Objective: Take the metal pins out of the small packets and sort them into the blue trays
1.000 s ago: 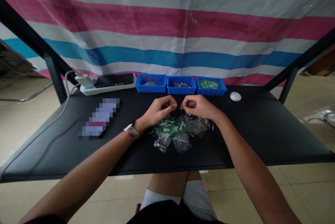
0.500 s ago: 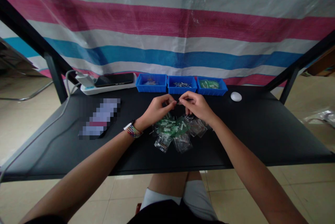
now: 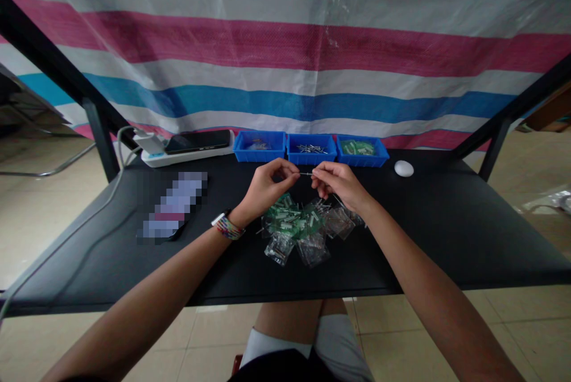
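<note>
A thin metal pin (image 3: 306, 174) spans the small gap between my hands, held level above the table. My left hand (image 3: 271, 187) pinches its left end between thumb and fingertips. At the other end, thumb and index finger of my right hand (image 3: 342, 184) are closed on it. Just below the hands lies a pile of green bags (image 3: 289, 218) with small white and metal pieces. Clear plastic bags (image 3: 313, 249) rest at the pile's near side, and loose metal pins (image 3: 322, 206) lie at its right.
Along the back stand a left blue bin (image 3: 259, 156), a middle blue bin (image 3: 311, 158) and a right blue bin (image 3: 363, 160). A phone (image 3: 198, 141) rests on a white power strip (image 3: 187, 159). A white oval object (image 3: 404, 168) sits right; a blurred-out phone-shaped object (image 3: 173, 206) lies left.
My hands have moved slightly apart, and more of the metal pin shows between them. The whole view has shifted a little downward.
</note>
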`<state>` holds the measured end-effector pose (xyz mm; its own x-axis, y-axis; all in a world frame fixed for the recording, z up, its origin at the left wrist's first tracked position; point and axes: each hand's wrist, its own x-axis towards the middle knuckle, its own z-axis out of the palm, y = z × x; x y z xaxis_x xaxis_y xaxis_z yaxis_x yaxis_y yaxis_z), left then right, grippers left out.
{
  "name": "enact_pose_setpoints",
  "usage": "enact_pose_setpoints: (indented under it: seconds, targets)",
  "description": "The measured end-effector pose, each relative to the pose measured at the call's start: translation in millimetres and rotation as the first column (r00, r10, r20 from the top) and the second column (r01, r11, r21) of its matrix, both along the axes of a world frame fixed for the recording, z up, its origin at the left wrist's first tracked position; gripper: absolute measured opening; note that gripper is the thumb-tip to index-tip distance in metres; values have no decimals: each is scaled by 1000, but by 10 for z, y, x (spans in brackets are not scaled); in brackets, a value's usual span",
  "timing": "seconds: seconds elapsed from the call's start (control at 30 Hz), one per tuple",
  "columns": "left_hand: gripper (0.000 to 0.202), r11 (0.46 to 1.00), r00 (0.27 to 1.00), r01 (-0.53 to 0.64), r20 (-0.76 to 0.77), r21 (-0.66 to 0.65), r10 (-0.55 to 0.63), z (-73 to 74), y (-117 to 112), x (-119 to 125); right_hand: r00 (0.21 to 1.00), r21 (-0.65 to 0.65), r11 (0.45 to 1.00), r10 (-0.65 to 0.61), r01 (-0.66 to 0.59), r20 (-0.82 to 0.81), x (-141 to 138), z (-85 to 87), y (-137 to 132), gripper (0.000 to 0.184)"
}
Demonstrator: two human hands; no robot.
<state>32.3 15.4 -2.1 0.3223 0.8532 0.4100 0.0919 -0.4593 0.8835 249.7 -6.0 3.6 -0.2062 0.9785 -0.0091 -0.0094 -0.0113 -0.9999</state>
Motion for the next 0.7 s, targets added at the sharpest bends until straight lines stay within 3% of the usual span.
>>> enact_pose_setpoints:
  seconds: [0.2,0.33,0.47,0.7]
  targets:
    - [32,988,997,71,13,-139,-70,13,24,-28,999,164,986,-33,32,6,-8,-6,-2,41]
    - [45,981,992,104,-47,-161,-113,-8,54,-41,997,224,974,-35,20,63,-24,-9,-27,35]
    - [42,978,989,114,-71,-172,-128,-10,52,-35,995,283,959,-37,9,95,-33,-43,-27,26]
    - [34,986,995,93,-12,-140,-96,-48,61,0,994,183,982,-64,47,91,-9,-78,4,34]
